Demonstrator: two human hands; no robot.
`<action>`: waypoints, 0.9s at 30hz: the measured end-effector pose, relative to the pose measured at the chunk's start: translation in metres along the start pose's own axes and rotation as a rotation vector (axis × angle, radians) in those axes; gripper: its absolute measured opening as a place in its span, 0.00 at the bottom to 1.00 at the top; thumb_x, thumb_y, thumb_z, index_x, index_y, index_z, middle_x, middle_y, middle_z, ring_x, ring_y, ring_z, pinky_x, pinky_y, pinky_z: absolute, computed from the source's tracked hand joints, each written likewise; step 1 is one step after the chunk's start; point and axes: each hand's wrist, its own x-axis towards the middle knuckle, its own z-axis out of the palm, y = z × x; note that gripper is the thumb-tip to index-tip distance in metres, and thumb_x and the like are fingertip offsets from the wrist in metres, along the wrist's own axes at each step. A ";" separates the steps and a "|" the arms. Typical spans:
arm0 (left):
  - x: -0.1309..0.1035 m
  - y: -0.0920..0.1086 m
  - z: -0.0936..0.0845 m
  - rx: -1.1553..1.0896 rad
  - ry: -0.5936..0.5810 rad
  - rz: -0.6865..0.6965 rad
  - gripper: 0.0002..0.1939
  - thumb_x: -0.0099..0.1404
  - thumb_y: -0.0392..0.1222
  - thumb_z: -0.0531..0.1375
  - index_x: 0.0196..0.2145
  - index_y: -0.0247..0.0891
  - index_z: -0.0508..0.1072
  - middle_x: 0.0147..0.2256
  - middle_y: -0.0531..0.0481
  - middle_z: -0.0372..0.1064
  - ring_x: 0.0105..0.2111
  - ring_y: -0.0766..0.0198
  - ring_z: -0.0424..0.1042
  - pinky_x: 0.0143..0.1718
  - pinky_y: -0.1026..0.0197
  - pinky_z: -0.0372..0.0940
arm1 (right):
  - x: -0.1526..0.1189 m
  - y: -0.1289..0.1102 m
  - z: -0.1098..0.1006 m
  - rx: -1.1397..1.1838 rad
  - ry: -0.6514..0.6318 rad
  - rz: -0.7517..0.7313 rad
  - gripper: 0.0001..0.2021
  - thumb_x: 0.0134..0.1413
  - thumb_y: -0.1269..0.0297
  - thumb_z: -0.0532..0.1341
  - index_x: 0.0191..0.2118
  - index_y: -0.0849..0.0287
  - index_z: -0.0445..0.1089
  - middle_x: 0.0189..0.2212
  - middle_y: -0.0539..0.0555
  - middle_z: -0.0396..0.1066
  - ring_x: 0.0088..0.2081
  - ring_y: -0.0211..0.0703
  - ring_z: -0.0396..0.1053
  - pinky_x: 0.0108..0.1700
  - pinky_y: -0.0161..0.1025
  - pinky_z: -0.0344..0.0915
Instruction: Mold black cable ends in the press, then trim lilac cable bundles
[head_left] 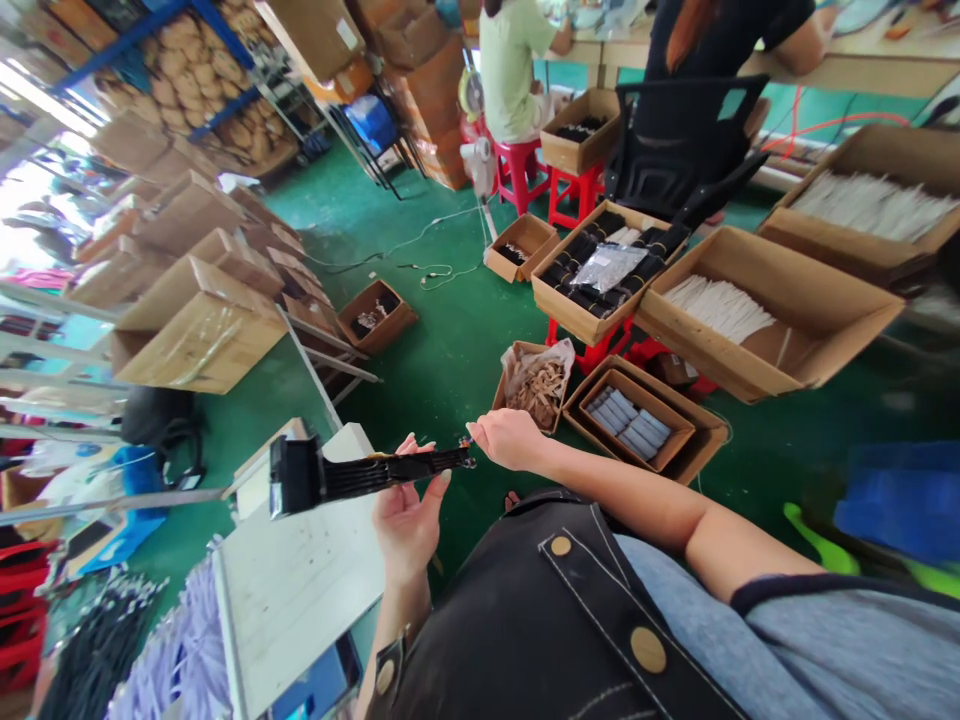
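Note:
A bundle of black straps (356, 478) stretches sideways in front of my apron, with a wide block of folded black material at its left end. My left hand (409, 515) is closed around the bundle from below, thumb and fingers on either side. At the bundle's right end small shiny metal-like pieces (467, 455) stick out. My right hand (510, 438) is closed in a pinch right beside these pieces; what lies between its fingertips is too small to make out. Below the bundle's left part is a white tabletop (300, 580).
Lavender straps (180, 640) and black straps (97, 640) hang at lower left. Cardboard boxes with grey-blue bundles (628, 420), tan pieces (536, 385) and white strips (720, 310) stand ahead and right. Two people sit at a bench (862, 68), one on a black chair (682, 140).

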 end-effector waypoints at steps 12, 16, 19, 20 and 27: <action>0.016 -0.052 -0.088 0.125 0.338 -0.154 0.17 0.59 0.41 0.65 0.47 0.40 0.76 0.50 0.44 0.74 0.54 0.54 0.70 0.60 0.49 0.61 | 0.100 -0.055 0.063 0.257 -0.179 -0.367 0.18 0.69 0.54 0.44 0.39 0.56 0.66 0.34 0.56 0.71 0.39 0.46 0.70 0.43 0.40 0.66; 0.027 -0.092 -0.157 0.007 0.637 -0.250 0.18 0.56 0.45 0.66 0.45 0.38 0.75 0.44 0.44 0.77 0.46 0.57 0.75 0.54 0.50 0.66 | 0.161 -0.110 0.102 0.292 -0.276 -0.469 0.09 0.60 0.66 0.52 0.43 0.56 0.65 0.41 0.60 0.69 0.45 0.49 0.70 0.51 0.43 0.66; 0.024 -0.117 -0.215 -0.058 0.888 -0.345 0.23 0.52 0.49 0.67 0.45 0.37 0.74 0.40 0.44 0.78 0.40 0.58 0.77 0.46 0.53 0.70 | 0.197 -0.163 0.131 0.164 -0.443 -0.598 0.10 0.55 0.72 0.53 0.42 0.57 0.68 0.42 0.61 0.68 0.46 0.47 0.69 0.54 0.42 0.65; 0.020 -0.123 -0.234 -0.058 0.970 -0.398 0.25 0.51 0.50 0.68 0.45 0.37 0.73 0.38 0.44 0.78 0.38 0.58 0.77 0.44 0.54 0.71 | 0.206 -0.182 0.141 0.113 -0.527 -0.644 0.11 0.55 0.73 0.54 0.42 0.57 0.69 0.43 0.60 0.69 0.46 0.46 0.69 0.54 0.41 0.65; -0.013 -0.149 -0.324 0.113 1.330 -0.756 0.27 0.50 0.55 0.65 0.43 0.36 0.74 0.38 0.46 0.77 0.27 0.61 0.75 0.32 0.59 0.69 | 0.214 -0.291 0.232 -0.323 -1.047 -1.075 0.15 0.55 0.68 0.63 0.49 0.62 0.72 0.46 0.59 0.73 0.49 0.50 0.71 0.49 0.40 0.67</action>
